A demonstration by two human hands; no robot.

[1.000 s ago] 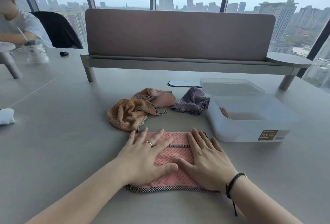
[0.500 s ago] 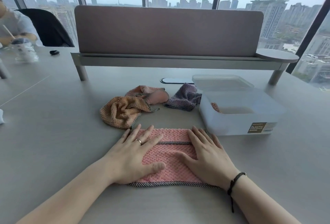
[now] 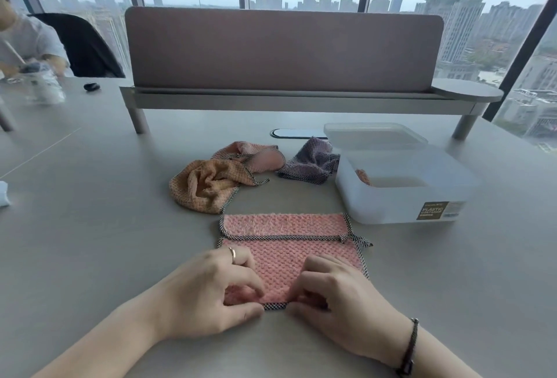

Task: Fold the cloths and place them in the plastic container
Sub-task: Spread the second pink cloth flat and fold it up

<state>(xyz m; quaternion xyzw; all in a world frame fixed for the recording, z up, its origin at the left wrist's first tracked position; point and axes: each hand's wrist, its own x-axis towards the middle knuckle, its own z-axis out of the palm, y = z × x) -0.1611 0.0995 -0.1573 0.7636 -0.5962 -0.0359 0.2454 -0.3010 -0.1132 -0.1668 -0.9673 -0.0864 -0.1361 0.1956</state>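
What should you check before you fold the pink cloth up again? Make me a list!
1. Both hands hold the near edge: ok. The left hand and right hand pinch the pink cloth at its near hem.
2. Cloth lies flat: ok; the far part is already folded over.
3. Hanging loop tucked in: not ok; the loop sticks out at the right.
4. Plastic container open: ok; its lid lies behind it.
5. Room inside the container: cannot tell; one cloth shows through the wall.
6. Other cloths out of the way: ok; the orange cloth lies beyond the pink one.
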